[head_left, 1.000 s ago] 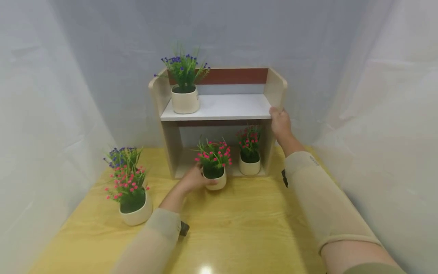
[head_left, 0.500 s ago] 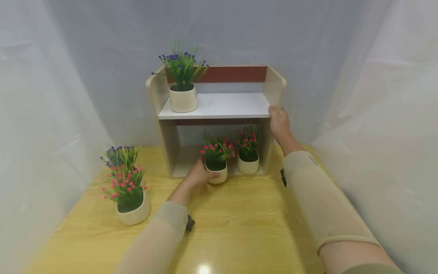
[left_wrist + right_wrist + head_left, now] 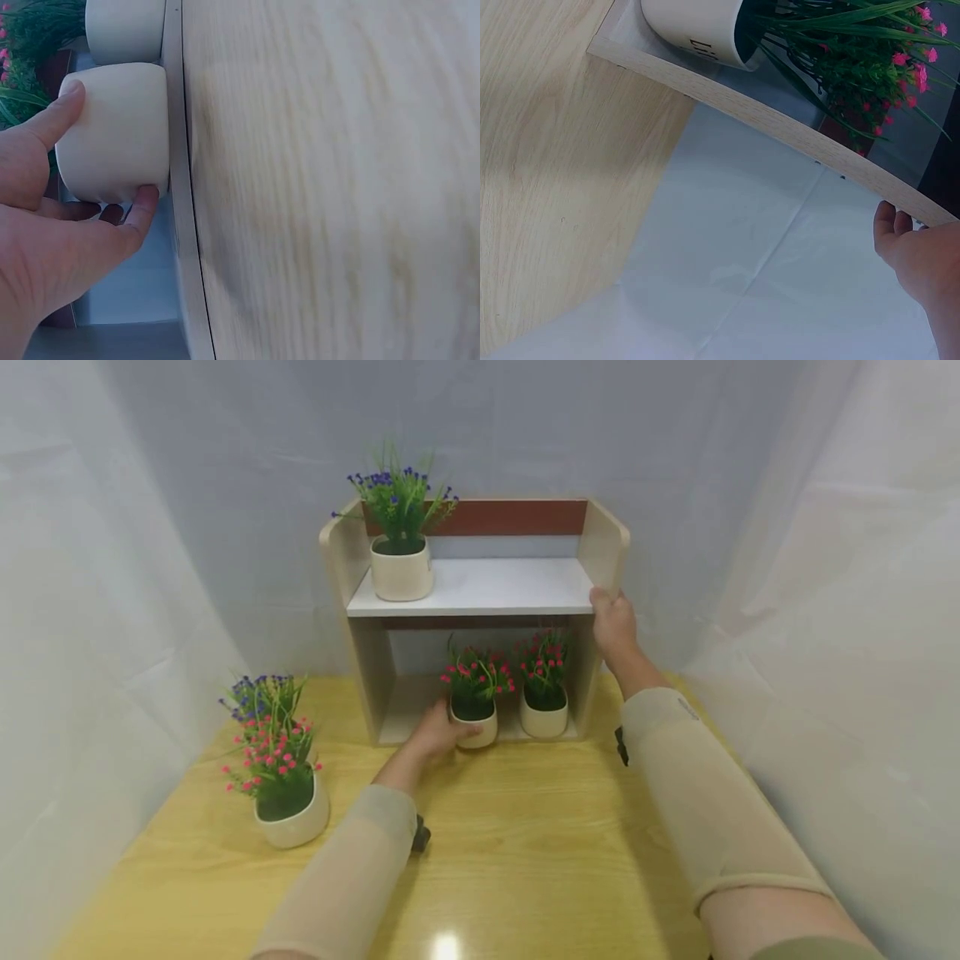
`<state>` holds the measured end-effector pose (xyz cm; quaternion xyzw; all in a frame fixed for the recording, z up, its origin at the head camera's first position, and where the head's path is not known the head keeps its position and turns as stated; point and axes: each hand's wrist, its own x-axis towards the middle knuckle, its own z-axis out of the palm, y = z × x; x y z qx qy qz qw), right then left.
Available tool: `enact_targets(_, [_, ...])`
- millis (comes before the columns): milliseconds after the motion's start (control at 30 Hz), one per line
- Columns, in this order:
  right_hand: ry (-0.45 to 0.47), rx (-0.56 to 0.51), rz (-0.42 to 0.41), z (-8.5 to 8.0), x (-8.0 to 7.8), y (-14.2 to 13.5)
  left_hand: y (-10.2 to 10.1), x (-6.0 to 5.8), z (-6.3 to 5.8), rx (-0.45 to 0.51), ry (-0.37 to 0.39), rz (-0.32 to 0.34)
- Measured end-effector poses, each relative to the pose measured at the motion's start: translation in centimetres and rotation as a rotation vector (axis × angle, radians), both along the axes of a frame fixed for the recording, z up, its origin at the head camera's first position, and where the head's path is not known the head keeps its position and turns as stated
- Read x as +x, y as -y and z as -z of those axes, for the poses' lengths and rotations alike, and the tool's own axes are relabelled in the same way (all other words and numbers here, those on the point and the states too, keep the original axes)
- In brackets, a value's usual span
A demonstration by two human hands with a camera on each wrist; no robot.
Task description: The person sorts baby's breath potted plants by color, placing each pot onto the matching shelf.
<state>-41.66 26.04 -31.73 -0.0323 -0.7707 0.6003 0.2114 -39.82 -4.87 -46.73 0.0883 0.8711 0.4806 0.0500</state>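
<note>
From the head view, I see the pink-flowered pot [image 3: 485, 737] upright at the lower shelf's [image 3: 408, 714] front edge, left of its twin [image 3: 543, 721]; the left hand [image 3: 437, 731] is nearer, the right hand [image 3: 615, 625] grips the side panel [image 3: 606, 556]. Left wrist: thumb and fingers grip the pot. Right wrist: fingers curl against the panel.

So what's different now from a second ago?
The left hand has moved its pink-flowered pot away from the person and slightly right, to the front edge of the lower compartment, nearer the other pink-flowered pot there. Nothing was newly grasped or released. The right hand still grips the shelf's side panel; the other pots stayed put.
</note>
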Motion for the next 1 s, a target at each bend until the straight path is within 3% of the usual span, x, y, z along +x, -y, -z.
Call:
enact_targets(467, [-0.032, -0.014, -0.004, 0.2, -0.4, 0.0, -0.5, -0.9, -0.4, -0.024, -0.012, 0.017])
enact_targets(800, [-0.012, 0.007, -0.008, 0.3, -0.3, -0.2, -1.0, -1.2, -0.9, -0.164, -0.077, 0.05])
enact_targets(1000, [-0.01, 0.002, -0.001, 0.4, -0.3, -0.1, -1.1, -1.1, -0.7, -0.137, -0.057, 0.04])
